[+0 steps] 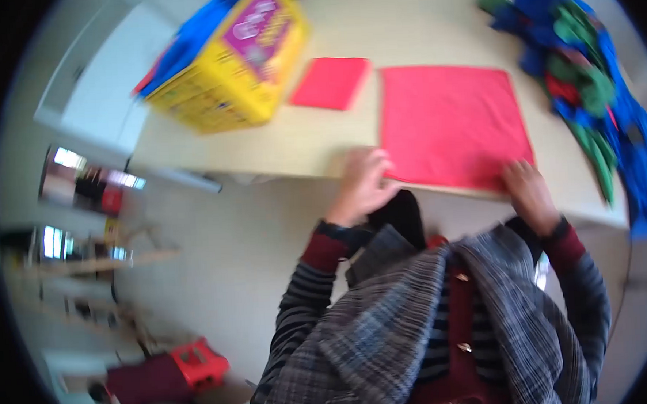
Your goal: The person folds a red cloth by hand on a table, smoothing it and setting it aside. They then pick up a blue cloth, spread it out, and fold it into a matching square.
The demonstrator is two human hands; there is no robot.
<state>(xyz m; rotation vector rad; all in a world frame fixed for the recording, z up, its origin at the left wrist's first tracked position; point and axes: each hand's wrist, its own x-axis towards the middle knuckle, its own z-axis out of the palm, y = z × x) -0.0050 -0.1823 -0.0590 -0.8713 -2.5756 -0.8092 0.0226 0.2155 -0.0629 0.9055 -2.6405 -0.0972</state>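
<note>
A red square cloth (455,122) lies spread flat along the near edge of the table. At its near left corner is my left hand (366,179), fingers curled in and closed on the edge. My right hand (529,195) is closed on the near right corner, fingertips over the fabric. Both hands are slightly blurred, and the thumbs are partly hidden. To the left of the spread cloth lies a folded red cloth (330,83), a smaller flat square apart from it.
A yellow box (236,75) holding blue cloth stands at the table's left. A heap of blue, green and red cloths (580,71) hangs over the right side of the table (402,22). A red stool-like seat (200,366) with dark red fabric is at lower left.
</note>
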